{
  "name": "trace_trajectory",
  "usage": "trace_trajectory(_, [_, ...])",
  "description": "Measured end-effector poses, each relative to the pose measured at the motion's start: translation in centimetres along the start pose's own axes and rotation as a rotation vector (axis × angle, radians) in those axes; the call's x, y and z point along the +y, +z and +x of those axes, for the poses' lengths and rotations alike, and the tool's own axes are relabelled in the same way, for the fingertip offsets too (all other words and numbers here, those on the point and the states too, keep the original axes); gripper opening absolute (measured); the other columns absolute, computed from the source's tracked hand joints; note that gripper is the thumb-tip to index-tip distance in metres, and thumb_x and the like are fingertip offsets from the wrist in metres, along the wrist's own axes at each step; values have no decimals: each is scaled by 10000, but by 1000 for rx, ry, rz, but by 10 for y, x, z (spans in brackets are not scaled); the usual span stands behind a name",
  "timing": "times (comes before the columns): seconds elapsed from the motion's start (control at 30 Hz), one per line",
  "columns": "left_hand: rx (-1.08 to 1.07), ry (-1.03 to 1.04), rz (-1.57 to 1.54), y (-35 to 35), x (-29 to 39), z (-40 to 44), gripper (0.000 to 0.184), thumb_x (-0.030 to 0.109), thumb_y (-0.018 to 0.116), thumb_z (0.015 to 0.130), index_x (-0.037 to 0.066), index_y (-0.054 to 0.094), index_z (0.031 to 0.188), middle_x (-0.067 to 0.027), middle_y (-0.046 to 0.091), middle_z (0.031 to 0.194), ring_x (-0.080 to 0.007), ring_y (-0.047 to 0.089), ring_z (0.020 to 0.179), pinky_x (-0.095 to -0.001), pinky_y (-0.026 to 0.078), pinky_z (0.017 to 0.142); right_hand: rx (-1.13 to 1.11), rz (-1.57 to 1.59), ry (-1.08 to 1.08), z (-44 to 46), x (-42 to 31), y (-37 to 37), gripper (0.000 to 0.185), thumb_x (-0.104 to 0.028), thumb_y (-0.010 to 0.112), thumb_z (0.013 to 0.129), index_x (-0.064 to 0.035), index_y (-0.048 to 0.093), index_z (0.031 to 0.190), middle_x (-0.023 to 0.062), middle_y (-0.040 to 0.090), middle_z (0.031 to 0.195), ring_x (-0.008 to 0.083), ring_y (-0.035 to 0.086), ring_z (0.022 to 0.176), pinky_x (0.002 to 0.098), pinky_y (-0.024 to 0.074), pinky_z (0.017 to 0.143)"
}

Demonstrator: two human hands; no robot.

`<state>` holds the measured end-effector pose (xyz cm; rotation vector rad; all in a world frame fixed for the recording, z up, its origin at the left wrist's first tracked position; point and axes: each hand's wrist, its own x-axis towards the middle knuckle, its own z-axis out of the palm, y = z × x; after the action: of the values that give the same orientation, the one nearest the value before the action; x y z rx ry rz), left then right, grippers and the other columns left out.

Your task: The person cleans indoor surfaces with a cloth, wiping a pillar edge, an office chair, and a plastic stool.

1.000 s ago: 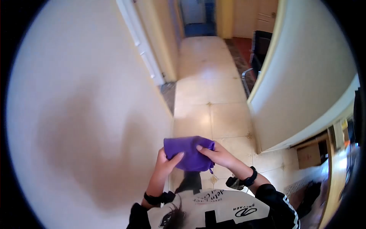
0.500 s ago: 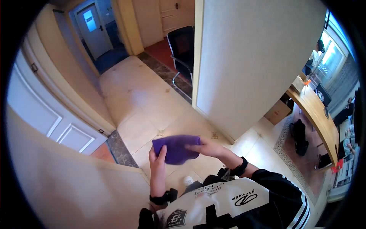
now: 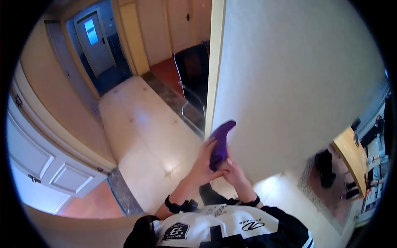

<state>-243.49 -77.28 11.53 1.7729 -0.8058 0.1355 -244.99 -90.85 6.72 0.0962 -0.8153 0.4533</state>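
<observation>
A purple cloth [image 3: 221,145] is bunched between my two hands in front of my chest, its narrow upper end pointing up and to the right. My left hand [image 3: 203,165] is closed on its left side. Against the lower right part of the cloth, my right hand [image 3: 235,172] is closed too, its fingers meeting those of my left hand. Part of the cloth is hidden behind the fingers. Dark bands are on both wrists.
A white door [image 3: 74,175] stands at the left. A tiled corridor floor [image 3: 136,124] runs ahead to another door [image 3: 94,39]. A black chair [image 3: 192,68] is beside the wall [image 3: 289,82]. At the right are a wooden table [image 3: 350,155] and partly visible people.
The purple cloth was spread flat between my hands and is now bunched and upright. My hands have come together. The view has swung right, bringing the door and table into sight.
</observation>
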Motion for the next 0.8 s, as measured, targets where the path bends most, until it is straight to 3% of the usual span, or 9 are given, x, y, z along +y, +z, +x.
trace_trajectory(0.07, [76,-6,-78,-12,-35,45,692,128,718,640,29,356,1222,-126,303,1253,-254,350,1161,-346,326,953,685,-983,50,51,-17,-5,698,-171,493,831,-66,79,1383,92,225,1379,168,243,1259,329,229,1009])
trace_trajectory(0.1, [146,-22,-140,-17,-50,69,497,79,626,739,11,403,1178,-103,386,1192,-213,409,1097,-317,347,922,752,-1140,178,58,-32,-39,656,-111,469,829,-65,119,1381,83,177,1408,161,187,1284,316,182,1023])
trace_trajectory(0.27, [258,-25,-265,-66,-70,169,394,-75,407,789,20,435,1170,-55,510,995,-137,509,876,-240,422,739,642,-1362,73,140,-85,-75,598,18,468,790,-35,246,1342,83,122,1421,183,213,1274,326,213,1015])
trace_trajectory(0.37, [181,-47,-341,-78,-77,213,364,-84,405,766,0,488,1110,-107,561,1016,-173,541,925,-264,424,796,515,-2237,-199,177,-118,-97,623,-26,537,772,-30,253,1326,136,201,1373,273,237,1261,382,257,1001])
trace_trajectory(0.47, [52,-52,-165,-81,-106,261,288,-70,430,794,-20,513,1065,-105,580,964,-167,530,920,-266,393,839,728,-2375,-351,195,-153,-129,696,-44,565,759,-34,188,1344,142,186,1379,281,229,1261,387,262,999])
trace_trajectory(0.5, [26,31,-137,-78,-118,273,340,-94,430,748,-14,515,1067,-116,585,968,-193,540,932,-279,397,839,832,-2167,-469,199,-161,-137,696,-47,605,735,18,228,1316,199,237,1349,295,259,1246,404,245,1009])
trace_trajectory(0.53, [-10,89,-200,-77,-125,286,367,-116,426,710,-17,526,1049,-125,587,979,-218,544,945,-295,399,842,877,-2004,-499,205,-169,-143,657,-53,603,756,9,252,1308,176,338,1293,259,355,1187,380,272,996])
trace_trajectory(0.63, [-19,131,-236,-78,-150,324,321,-96,454,709,-18,549,1006,-128,582,922,-224,553,875,-290,412,794,1059,-1703,-325,211,-195,-154,568,-19,594,775,-16,323,1274,119,458,1174,193,474,1043,300,369,909])
trace_trajectory(0.8, [-15,220,-205,-98,-184,413,180,18,571,747,-8,588,924,-86,570,784,-164,531,725,-261,414,679,1126,-1998,-908,274,-220,-176,479,-29,640,748,-17,365,1141,97,476,1030,185,485,960,302,392,858])
